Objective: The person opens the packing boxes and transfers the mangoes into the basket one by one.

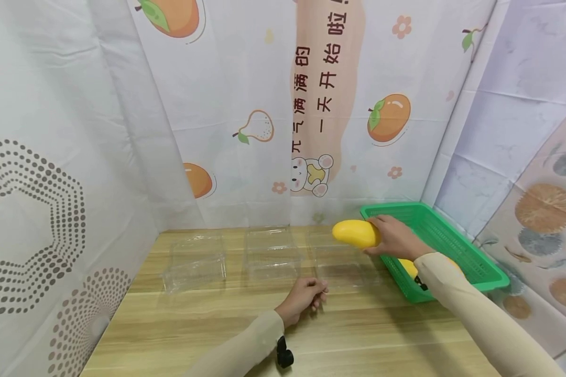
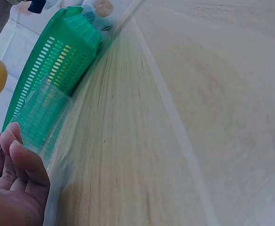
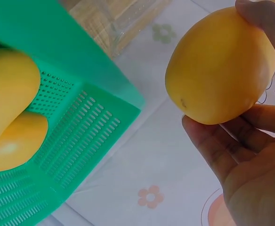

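A yellow mango is gripped in my right hand, raised between the right clear box and the green basket. The right wrist view shows the thumb on one side of that mango and the fingers on the other. Other mangoes lie inside the basket, partly hidden by my forearm in the head view. My left hand rests by the table in front of the boxes, its fingers loosely curled around nothing.
Two more clear plastic boxes, a middle one and a left one, stand in a row on the wooden table. A printed curtain hangs behind the table, with more cloth at both sides.
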Demonstrator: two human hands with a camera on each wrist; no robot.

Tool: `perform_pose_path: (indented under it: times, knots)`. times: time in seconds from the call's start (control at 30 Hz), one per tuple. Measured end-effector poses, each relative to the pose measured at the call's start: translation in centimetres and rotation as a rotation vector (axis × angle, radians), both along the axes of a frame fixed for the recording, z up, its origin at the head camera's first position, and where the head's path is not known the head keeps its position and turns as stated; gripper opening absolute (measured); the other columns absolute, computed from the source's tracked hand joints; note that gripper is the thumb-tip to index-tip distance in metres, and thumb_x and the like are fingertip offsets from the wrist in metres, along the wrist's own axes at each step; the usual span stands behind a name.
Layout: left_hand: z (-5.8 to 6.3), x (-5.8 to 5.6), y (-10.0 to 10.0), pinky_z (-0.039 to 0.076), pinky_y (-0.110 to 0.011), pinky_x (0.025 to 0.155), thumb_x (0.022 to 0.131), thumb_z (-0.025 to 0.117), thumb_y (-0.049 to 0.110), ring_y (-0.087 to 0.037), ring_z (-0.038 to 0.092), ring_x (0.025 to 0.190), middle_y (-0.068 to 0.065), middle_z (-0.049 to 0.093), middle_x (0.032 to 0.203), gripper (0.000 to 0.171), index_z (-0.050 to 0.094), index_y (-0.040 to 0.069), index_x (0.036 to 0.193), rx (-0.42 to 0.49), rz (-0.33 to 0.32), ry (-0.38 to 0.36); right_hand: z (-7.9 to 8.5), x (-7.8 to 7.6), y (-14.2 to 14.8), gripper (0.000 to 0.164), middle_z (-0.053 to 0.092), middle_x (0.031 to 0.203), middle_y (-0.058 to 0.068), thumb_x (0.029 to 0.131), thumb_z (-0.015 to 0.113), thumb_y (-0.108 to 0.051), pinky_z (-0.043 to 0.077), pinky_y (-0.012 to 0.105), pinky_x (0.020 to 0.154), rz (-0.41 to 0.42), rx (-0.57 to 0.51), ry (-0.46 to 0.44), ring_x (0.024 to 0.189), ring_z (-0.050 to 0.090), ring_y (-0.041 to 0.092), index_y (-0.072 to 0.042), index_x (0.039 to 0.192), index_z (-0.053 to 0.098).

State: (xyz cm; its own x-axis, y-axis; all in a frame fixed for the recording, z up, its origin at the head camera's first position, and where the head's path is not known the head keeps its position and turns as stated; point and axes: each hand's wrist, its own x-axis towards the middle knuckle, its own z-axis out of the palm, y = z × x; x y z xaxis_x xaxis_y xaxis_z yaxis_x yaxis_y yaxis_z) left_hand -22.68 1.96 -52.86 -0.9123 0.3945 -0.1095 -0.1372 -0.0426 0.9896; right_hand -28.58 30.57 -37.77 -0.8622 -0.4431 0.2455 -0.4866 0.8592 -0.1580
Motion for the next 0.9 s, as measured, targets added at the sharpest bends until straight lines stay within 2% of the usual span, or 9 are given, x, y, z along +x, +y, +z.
perform_pose_path:
  times: [0.23,0.43,0.9]
  knots:
    - [-0.1,0.2,0.0,0.045,-0.018,0.049,0.105,0.062,0.020,-0.007,0.050,0.055,-0.009,0.068,0.081,0.027,0.070,-0.005,0.101,0.007,0.014,0.003,0.4,0.1,1.0,0.085,0.062,0.126,0.023,0.077,0.090,-0.042,0.052,0.055,0.091,-0.031,0.007,-0.009,0.107,0.060,0.036,0.006,0.138,0.057]
    - [-0.1,0.0,0.0,0.045,-0.018,0.050,0.106,0.060,0.020,-0.006,0.050,0.056,-0.008,0.068,0.081,0.028,0.070,-0.006,0.104,0.016,-0.007,-0.008,0.7,0.1,2.0,0.083,0.062,0.125,0.022,0.079,0.088,-0.047,0.051,0.055,0.087,-0.063,0.008,-0.020,0.105,0.059,0.036,0.005,0.136,0.058]
    - [-0.2,-0.1,-0.1,0.045,-0.019,0.050,0.107,0.059,0.021,-0.006,0.051,0.057,-0.007,0.068,0.081,0.029,0.070,-0.006,0.104,0.018,-0.020,-0.009,0.7,-0.1,4.0,0.084,0.060,0.125,0.026,0.080,0.087,-0.047,0.051,0.054,0.083,-0.118,-0.004,-0.029,0.104,0.058,0.038,0.008,0.136,0.056]
